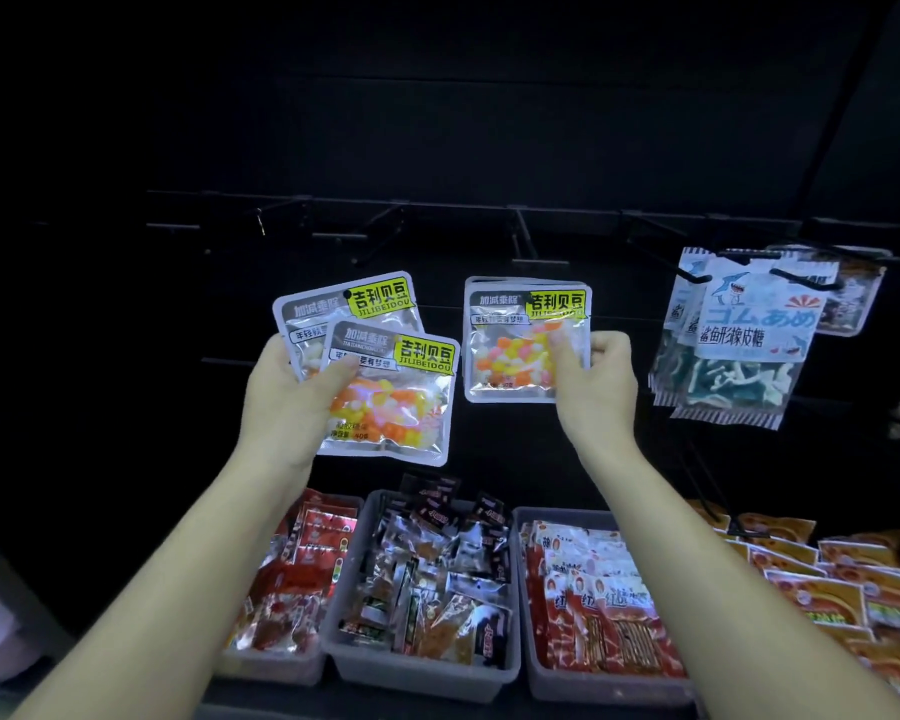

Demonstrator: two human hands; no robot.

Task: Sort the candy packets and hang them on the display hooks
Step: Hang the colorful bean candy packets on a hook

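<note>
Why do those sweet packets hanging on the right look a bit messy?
The shark gummy packets hang tilted and fanned across two hooks, not squared up. The jelly bean packets in the left hand are also splayed.

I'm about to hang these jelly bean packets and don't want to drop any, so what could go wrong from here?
1. The left hand pinches two overlapping jelly bean packets by one edge; the front one could slip into the bins below.
2. The right hand holds its packet by a side edge, so lining its top hole up with a hook may be fiddly.
3. The empty hooks are black on a dark panel, easy to miss.
</note>
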